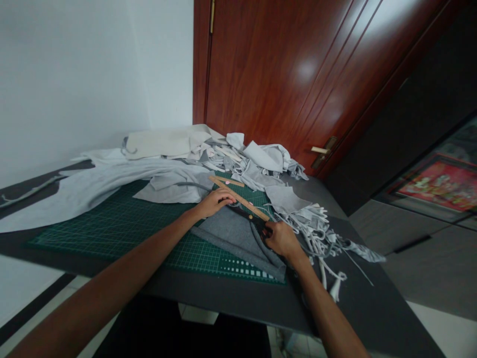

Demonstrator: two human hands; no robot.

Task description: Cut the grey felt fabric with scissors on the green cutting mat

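Note:
My right hand (281, 237) is wrapped round the handles of a pair of black scissors (246, 214), whose blades point left toward my other hand. With closed fingers, my left hand (216, 201) pinches the far edge of a dark grey cloth (233, 228) near the blade tips. The cloth lies on a green cutting mat (149, 223), its right side folded or rolled. Just beyond the scissors lies a wooden ruler (242, 200), slanting down to the right. A second, shorter wooden strip (233, 182) rests behind it.
Light grey fabric (122, 174) spreads along the table's left and back. Cut scraps (261, 159) are heaped at the back, and thin fabric strips (320, 233) lie tangled on the right. The dark table (208, 293) stands against a white wall and a brown door (268, 74).

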